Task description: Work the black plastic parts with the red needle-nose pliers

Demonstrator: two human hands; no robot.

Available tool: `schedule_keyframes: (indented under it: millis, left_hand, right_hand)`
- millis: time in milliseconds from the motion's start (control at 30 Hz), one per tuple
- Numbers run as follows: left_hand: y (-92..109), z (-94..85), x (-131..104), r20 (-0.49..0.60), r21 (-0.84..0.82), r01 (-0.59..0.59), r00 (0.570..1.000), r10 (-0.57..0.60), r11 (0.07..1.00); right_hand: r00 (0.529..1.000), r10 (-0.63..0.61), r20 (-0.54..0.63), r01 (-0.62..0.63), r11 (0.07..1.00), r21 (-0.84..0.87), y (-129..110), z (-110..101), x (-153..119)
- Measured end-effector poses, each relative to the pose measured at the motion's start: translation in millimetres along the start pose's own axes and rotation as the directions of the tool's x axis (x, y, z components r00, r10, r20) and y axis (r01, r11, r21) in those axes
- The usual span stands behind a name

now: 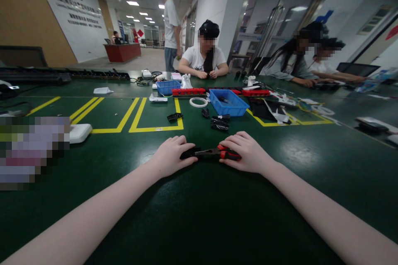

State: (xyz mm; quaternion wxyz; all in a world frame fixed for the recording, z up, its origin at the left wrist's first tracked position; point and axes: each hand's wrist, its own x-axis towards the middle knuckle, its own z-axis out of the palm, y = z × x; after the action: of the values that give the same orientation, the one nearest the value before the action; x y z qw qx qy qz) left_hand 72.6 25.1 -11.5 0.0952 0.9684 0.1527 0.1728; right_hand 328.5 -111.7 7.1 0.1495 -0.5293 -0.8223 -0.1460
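Note:
My right hand (245, 151) is closed around the red and black handles of a pair of long-nose pliers (211, 153). The jaws point left toward my left hand (174, 153), whose thumb and fingers grip a small black part (188, 152). The plier tips meet or overlap this black part; its exact kind I cannot make out. Both hands rest low over the dark green table (199, 211). Beyond them lie shiny black pieces (220, 122), a smaller black piece (205, 112) and another black piece (174, 117).
A blue bin (228, 105) with dark items stands past my right hand, near a white ring (199, 102) and a red strip (188, 92). A smaller blue bin (168, 87) sits farther back. At left is a white box (80, 133). Several people sit or stand beyond.

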Motion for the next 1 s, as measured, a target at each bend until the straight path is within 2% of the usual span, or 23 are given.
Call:
schedule_keyframes:
  millis: [433, 667, 833, 1000]
  left_hand:
    - [0.1, 1.3, -0.4, -0.005, 0.022, -0.011, 1.0, 0.011, 1.0]
    - [1.1, 3.9, -0.6, -0.062, 0.05, -0.092, 0.994, 0.095, 0.995]
    - [1.2, 4.1, 0.5, -0.03, 0.075, -0.087, 0.996, 0.09, 0.993]
    - [0.5, 4.0, -0.2, -0.064, 0.087, -0.11, 0.991, 0.116, 0.99]
  right_hand:
    - [1.0, 0.002, 0.013, -0.001, 1.0, -0.004, -2.3, 4.8, 0.5]
    - [1.0, 0.009, 0.026, -0.01, 1.0, 0.027, -5.9, 3.8, 2.9]
    - [1.0, 0.012, 0.026, -0.013, 1.0, 0.025, -4.6, 4.2, 2.2]
    - [0.999, 0.026, 0.023, -0.027, 0.999, 0.043, -4.1, 5.1, 2.2]
